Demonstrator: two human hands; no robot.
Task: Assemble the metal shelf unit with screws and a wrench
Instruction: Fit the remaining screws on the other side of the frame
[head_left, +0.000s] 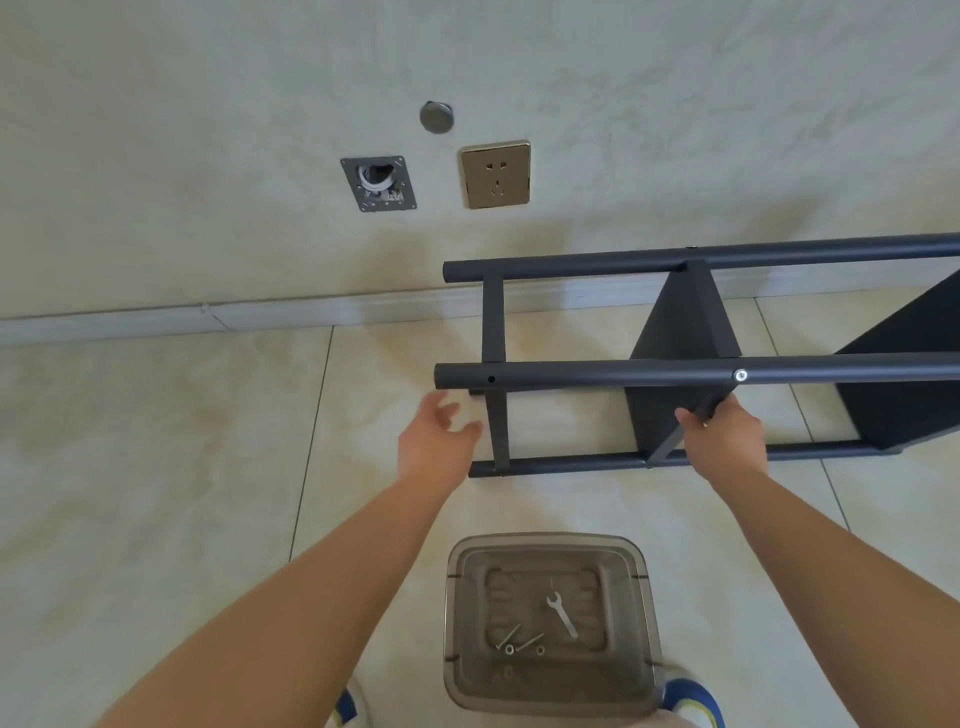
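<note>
On the floor, shelf lies sideways. My right grip clamps its panel; left grip spread apart. Wrench in bin.

A dark grey metal shelf unit lies on its side on the tiled floor near the wall, its round posts horizontal and two flat panels standing on edge between them. One silver screw head sits in the nearest upper post. A small silver wrench and what appear to be two loose screws lie in a translucent bin.
</note>
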